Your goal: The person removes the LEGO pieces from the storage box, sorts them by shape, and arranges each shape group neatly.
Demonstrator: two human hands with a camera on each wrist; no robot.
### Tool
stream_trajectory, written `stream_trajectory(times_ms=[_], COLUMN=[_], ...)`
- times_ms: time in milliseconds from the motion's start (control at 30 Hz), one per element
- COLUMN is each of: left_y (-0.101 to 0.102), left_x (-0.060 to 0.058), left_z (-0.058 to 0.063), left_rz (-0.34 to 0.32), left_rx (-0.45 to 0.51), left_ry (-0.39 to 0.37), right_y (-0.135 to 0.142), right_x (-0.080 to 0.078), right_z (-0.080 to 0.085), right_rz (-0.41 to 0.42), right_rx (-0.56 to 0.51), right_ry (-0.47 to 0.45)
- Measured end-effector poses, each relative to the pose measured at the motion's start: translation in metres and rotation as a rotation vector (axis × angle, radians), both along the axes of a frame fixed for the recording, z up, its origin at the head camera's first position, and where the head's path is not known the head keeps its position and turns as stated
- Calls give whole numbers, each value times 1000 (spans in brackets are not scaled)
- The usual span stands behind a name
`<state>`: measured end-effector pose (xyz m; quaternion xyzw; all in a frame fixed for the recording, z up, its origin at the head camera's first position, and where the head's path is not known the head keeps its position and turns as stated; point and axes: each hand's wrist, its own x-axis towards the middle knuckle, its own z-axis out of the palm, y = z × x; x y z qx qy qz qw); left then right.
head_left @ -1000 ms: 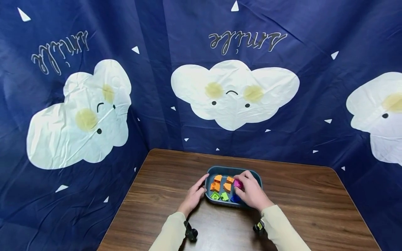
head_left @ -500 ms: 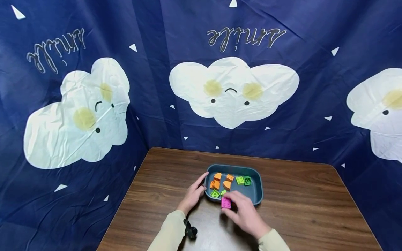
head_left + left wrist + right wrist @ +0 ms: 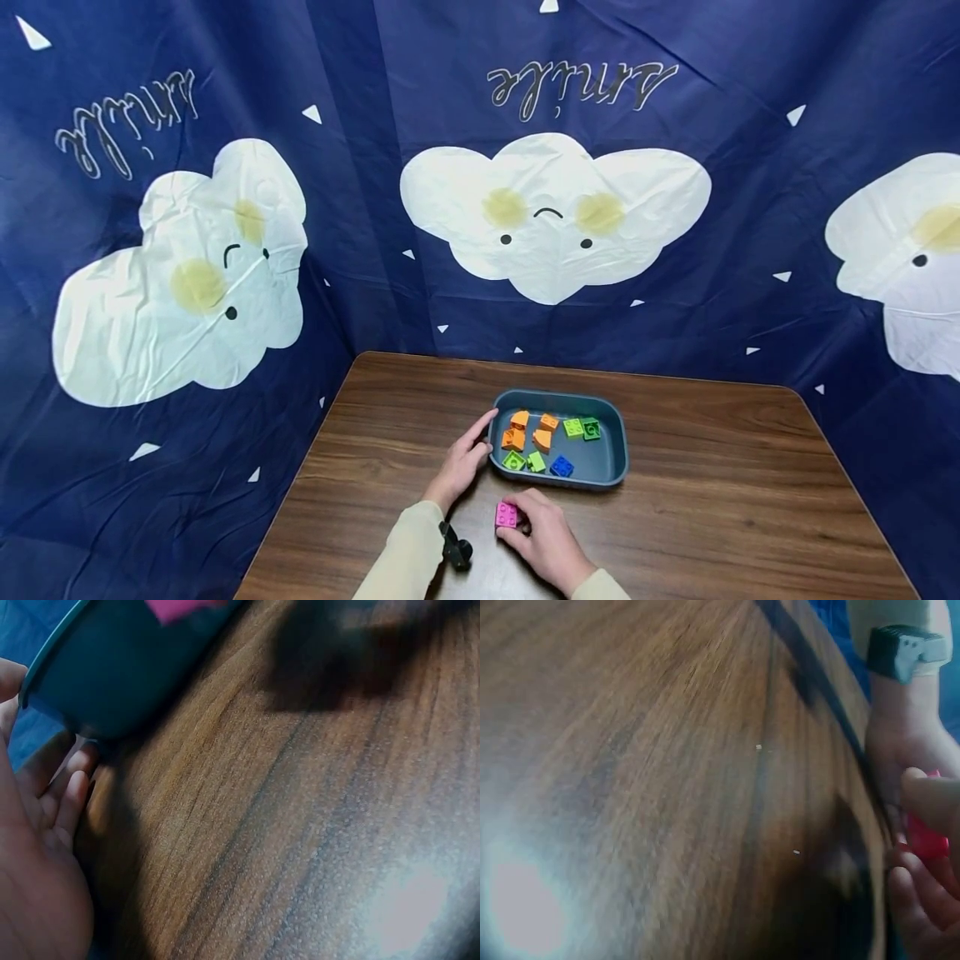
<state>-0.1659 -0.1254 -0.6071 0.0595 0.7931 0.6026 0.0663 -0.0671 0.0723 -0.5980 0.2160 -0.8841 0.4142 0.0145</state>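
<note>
In the head view my right hand pinches a pink toy building brick between thumb and fingers, in front of the tray, studs facing up. The right wrist view shows the same pink brick partly covered by the fingers. My left hand rests against the left end of a dark blue-grey tray, its fingers extended along the wall. Up close in the left wrist view, a fingertip of the left hand meets the tray's rim, and other fingers lie low beside its wall.
Inside the tray are several orange bricks, light green bricks, a dark green brick and a blue brick. A brown wood-grain table lies beneath. Behind it hangs a navy curtain with cloud prints.
My right hand has lifted the pink brick out of the tray and carried it toward me and to the left, over the table in front. The left hand has stayed at the tray's end.
</note>
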Motion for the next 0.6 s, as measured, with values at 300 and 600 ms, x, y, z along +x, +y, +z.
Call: stream_trajectory(times_ms=[300, 600], left_y=[-1, -3], left_x=[0, -4], left_z=[-2, -10], left_rz=[-11, 6], left_rx=[15, 0], left_ry=[-3, 2], right_y=[-18, -24], right_x=[-6, -11], right_z=[-20, -28], right_rz=[-71, -99], right_rx=[5, 44], right_ry=[208, 193])
